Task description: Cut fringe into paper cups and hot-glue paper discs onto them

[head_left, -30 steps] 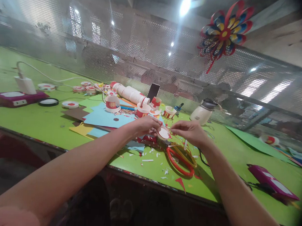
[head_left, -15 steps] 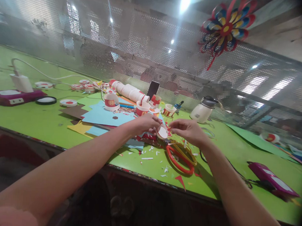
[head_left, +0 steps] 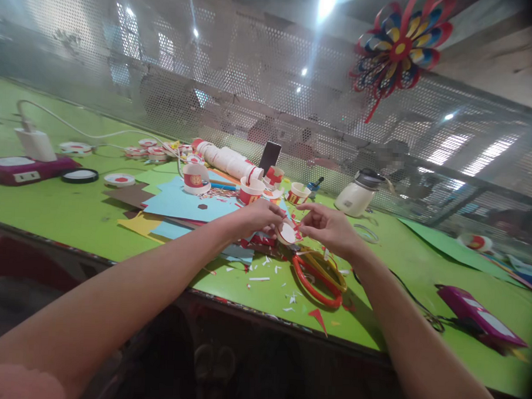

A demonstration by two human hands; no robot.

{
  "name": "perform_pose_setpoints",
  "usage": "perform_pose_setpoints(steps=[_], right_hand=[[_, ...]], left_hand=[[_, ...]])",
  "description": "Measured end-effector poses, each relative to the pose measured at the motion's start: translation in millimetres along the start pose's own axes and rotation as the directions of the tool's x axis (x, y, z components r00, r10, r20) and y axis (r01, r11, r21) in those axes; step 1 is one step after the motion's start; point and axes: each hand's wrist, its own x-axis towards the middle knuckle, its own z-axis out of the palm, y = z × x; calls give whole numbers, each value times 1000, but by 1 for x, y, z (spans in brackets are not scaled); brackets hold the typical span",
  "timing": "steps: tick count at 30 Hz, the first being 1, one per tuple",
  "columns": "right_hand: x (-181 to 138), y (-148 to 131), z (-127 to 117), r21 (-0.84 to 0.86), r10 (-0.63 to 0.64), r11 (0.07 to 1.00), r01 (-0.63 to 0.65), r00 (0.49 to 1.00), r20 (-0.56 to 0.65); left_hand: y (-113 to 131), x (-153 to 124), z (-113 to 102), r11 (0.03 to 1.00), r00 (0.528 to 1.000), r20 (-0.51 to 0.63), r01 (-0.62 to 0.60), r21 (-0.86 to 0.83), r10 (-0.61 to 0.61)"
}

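Observation:
My left hand [head_left: 265, 218] pinches a small cut-down paper cup [head_left: 287, 233], whose white round face is turned up towards me, with red at its edge. At the cup's right side is my right hand [head_left: 329, 227], its thumb and a bent finger closed at the red edge and its index finger lifted away. The exact contact there is too small to make out. Right below the cup lies a large pair of scissors [head_left: 317, 284] with orange-red and yellow handle loops, its blades partly hidden. White and red paper scraps [head_left: 293, 298] are strewn around it.
Coloured paper sheets [head_left: 181, 206] lie left of my hands. Behind them stand printed paper cups [head_left: 251, 192], a row of stacked cups [head_left: 226, 159] and a phone [head_left: 269, 158]. A white kettle [head_left: 357, 194] and purple power strip [head_left: 481, 318] are rightward. Mesh panels rise behind the table [head_left: 89, 206].
My right index finger has lifted up from the cup's edge, while the thumb stays close to it. My left hand and the cup have barely moved.

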Motion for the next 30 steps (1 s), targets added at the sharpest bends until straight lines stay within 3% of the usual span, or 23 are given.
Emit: perform_pose_setpoints(steps=[17,30], right_hand=[[1,9,6,-160,-63,985,57,997,-35],[-1,-3,12,-336,-132,937,97,987,-86]], left_hand=[[-2,2,0,999,1000,-6,18,-31,-18],[0,1,1,997,1000,-15,2,-80,-3]])
